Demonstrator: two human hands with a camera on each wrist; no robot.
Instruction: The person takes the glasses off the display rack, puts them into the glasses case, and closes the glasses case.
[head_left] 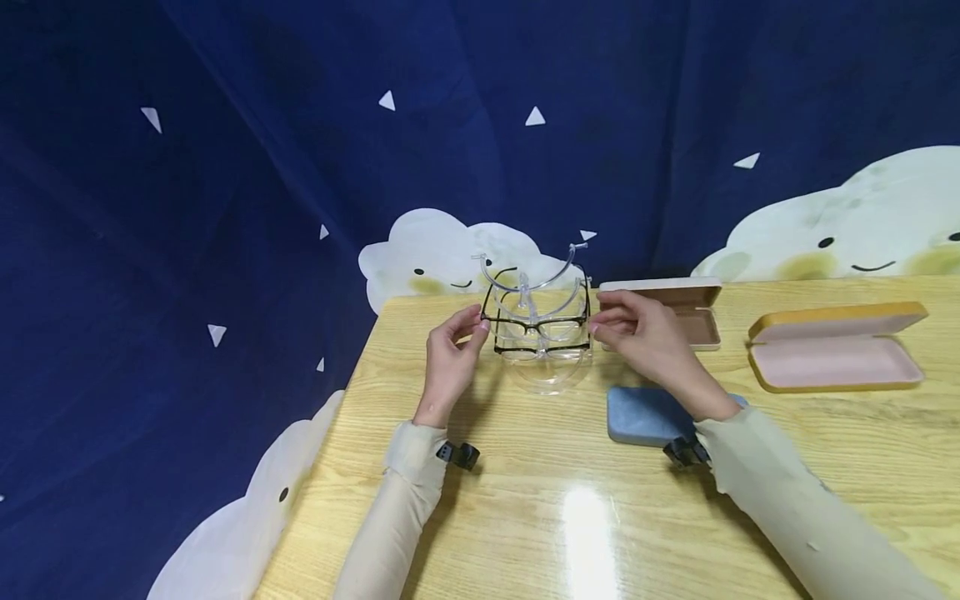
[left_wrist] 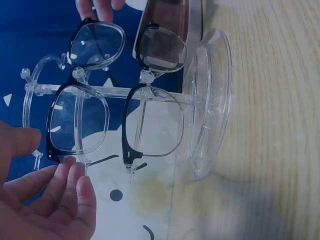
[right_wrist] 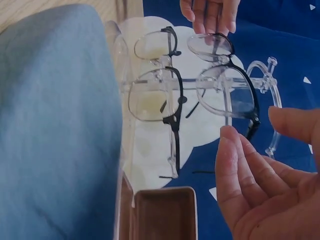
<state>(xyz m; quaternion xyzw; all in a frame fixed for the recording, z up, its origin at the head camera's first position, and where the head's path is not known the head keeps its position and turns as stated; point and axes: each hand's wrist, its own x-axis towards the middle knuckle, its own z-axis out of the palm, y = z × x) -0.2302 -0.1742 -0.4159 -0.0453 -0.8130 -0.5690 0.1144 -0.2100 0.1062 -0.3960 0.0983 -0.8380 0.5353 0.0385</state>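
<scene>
A clear display stand (head_left: 549,387) on the table holds two pairs of dark-rimmed eyeglasses, one above the other. My left hand (head_left: 450,360) is at the left hinge of the upper eyeglasses (head_left: 532,326), its fingers (left_wrist: 67,167) touching the corner, the thumb a little apart. At the opposite hinge, my right hand (head_left: 647,335) has its fingertips (right_wrist: 229,137) close to the temple and its thumb spread away; contact there is unclear. The lower eyeglasses (head_left: 517,352) rest one tier down, untouched. Above both pairs, the top clear arm (head_left: 558,275) of the stand bears no glasses.
Behind my right hand stands an opened white case (head_left: 697,328) with a brown lining. Below my right wrist lies a closed blue case (head_left: 647,417). An opened yellow case (head_left: 836,387) is farther right. A dark blue cloud-print curtain (head_left: 480,142) hangs along the table's (head_left: 525,500) back edge.
</scene>
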